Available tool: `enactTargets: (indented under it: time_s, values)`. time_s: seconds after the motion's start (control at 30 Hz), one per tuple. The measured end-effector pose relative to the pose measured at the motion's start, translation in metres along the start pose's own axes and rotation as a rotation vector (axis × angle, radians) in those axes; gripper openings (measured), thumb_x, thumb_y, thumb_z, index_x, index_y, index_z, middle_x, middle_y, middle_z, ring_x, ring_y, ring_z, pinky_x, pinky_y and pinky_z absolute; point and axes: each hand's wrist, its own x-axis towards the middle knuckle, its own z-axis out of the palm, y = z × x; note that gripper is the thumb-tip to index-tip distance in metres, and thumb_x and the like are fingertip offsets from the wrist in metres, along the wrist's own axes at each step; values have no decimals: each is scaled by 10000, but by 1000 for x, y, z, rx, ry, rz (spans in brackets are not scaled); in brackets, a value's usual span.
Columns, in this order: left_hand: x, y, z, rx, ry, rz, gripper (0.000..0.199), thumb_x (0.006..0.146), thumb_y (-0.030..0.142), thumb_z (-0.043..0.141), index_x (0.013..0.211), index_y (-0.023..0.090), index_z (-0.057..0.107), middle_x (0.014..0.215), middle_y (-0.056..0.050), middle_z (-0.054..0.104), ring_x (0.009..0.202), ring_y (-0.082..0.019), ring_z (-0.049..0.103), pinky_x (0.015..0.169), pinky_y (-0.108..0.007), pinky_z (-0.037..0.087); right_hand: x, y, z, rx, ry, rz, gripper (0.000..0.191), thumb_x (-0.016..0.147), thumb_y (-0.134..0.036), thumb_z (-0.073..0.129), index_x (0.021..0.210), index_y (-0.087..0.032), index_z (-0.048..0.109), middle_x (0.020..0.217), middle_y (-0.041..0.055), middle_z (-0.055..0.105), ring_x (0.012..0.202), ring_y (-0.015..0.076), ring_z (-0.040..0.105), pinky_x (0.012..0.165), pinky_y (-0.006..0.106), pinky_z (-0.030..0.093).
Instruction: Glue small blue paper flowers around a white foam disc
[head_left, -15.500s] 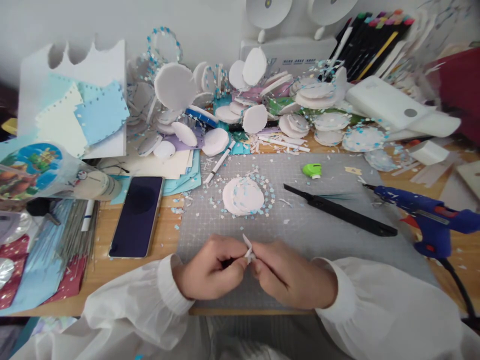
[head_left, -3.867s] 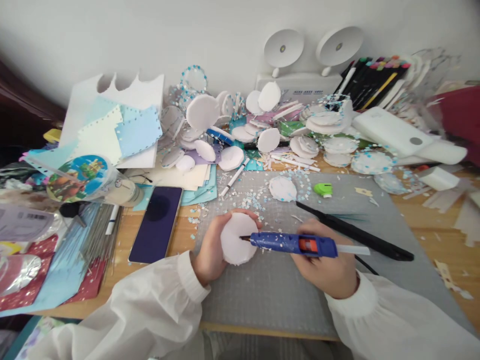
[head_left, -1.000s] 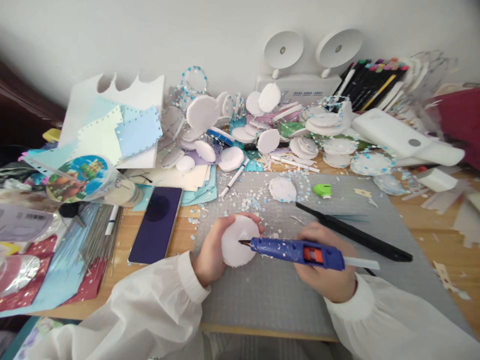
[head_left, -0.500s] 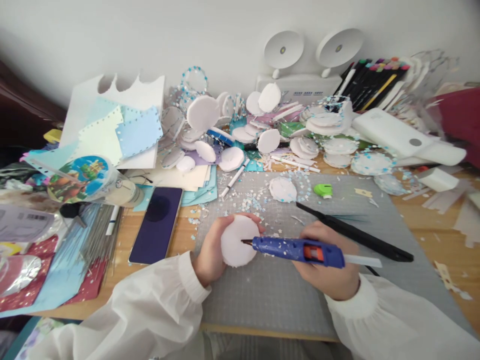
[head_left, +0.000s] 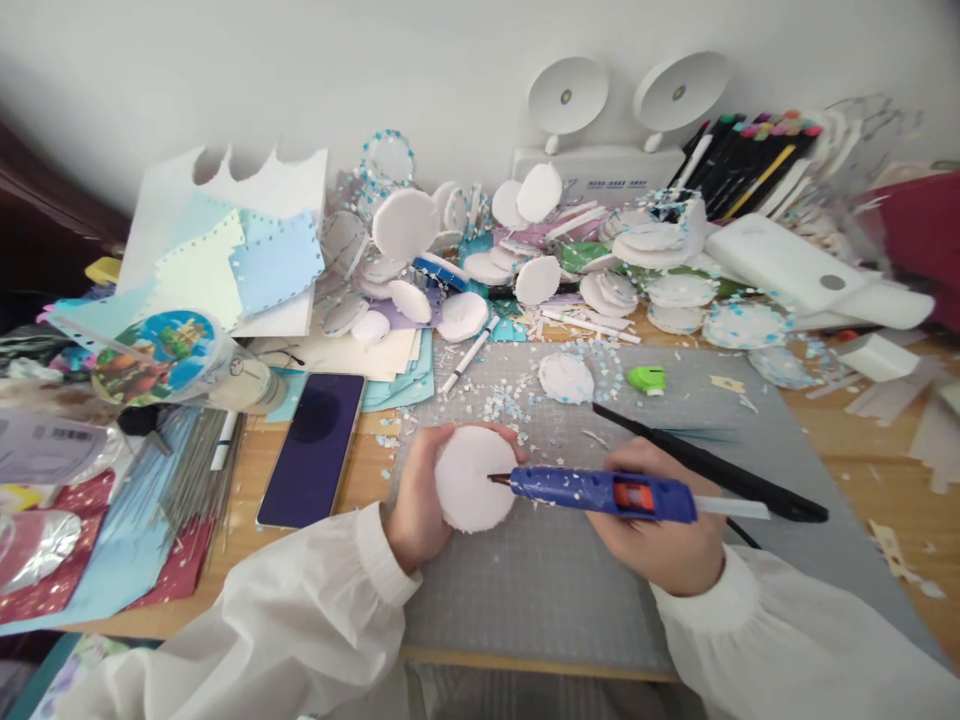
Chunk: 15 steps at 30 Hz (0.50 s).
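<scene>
My left hand [head_left: 422,500] is wrapped round the edge of a white foam disc [head_left: 474,490], whose flat face is turned up toward me. In my right hand [head_left: 667,545] is a blue hot glue gun [head_left: 570,490] with a white glue stick [head_left: 731,508] coming out of its back end. The gun's dark nozzle tip is over the right part of the disc's face; whether it touches I cannot tell. Fingers of my right hand are partly hidden behind the gun. Beyond the disc, another white disc [head_left: 566,378] lies on the grey cutting mat [head_left: 540,590].
White discs and blue-beaded rings [head_left: 388,158] are heaped along the wall. A phone [head_left: 313,450] lies left of the mat, beside thin wires [head_left: 202,470] and a lidded cup [head_left: 169,355]. A long black tool [head_left: 720,470] and a green clip-like piece [head_left: 646,379] rest on the mat.
The glue gun has shifted slightly right and up. The disc in my left hand has moved a little left, so the nozzle now sits nearer its right edge.
</scene>
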Motion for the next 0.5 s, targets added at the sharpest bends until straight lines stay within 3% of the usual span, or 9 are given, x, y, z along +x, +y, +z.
enactTargets:
  time_s: [0.2, 0.37, 0.5]
  values:
    - [-1, 2, 4, -73, -3, -13, 502, 783, 457, 419, 909, 51, 686, 831, -162, 714, 741, -268, 658, 700, -328, 504, -2, -1, -1, -10, -10, -25, 220, 703, -213, 686, 812, -223, 496, 666, -19, 546, 563, 146, 555, 514, 273, 444]
    - [0, 4, 6, -69, -7, 0, 527, 776, 475, 419, 904, 42, 690, 818, -164, 714, 703, -257, 653, 642, -306, 491, 7, -6, -2, -19, -63, -36, 163, 732, -195, 651, 839, -215, 531, 715, 1, 616, 603, 166, 623, 530, 273, 482]
    - [0, 3, 4, -119, -43, -18, 513, 765, 483, 425, 887, 57, 683, 836, -169, 705, 732, -291, 663, 702, -366, 498, 5, 6, -26, -55, 88, 71, 107, 757, -273, 673, 746, -226, 578, 600, -3, 607, 494, 176, 573, 470, 297, 443]
